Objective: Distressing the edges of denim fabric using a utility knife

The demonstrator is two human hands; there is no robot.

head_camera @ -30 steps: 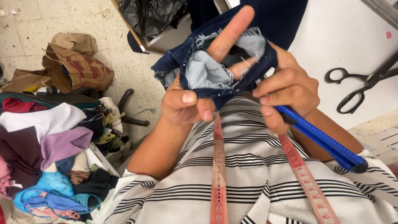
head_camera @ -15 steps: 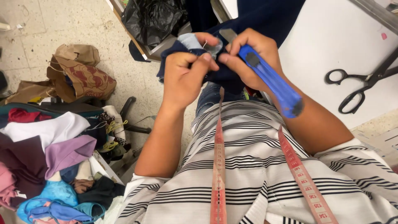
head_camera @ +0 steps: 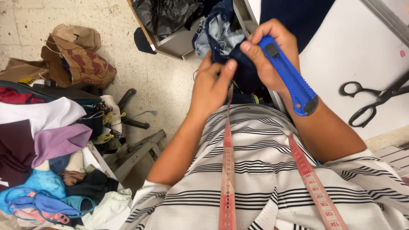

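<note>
My left hand [head_camera: 211, 87] pinches a fold of dark blue denim cloth [head_camera: 217, 36] with a frayed pale underside, held up in front of my chest. My right hand [head_camera: 272, 57] grips a blue utility knife [head_camera: 289, 76] with its front end at the cloth beside my left thumb; the blade tip is hidden by fingers and cloth. A red measuring tape [head_camera: 228, 170] hangs around my neck over my striped shirt.
Black scissors [head_camera: 370, 102] lie on the white table [head_camera: 349, 51] at right. A pile of coloured clothes [head_camera: 47, 149] fills a bin at lower left. Brown paper bags [head_camera: 76, 57] and a black plastic bag [head_camera: 164, 17] sit on the tiled floor.
My left index finger, earlier pushed up through the cloth, has withdrawn into a pinch. My right hand raised the knife to the fabric, and both hands shifted up and away from my chest.
</note>
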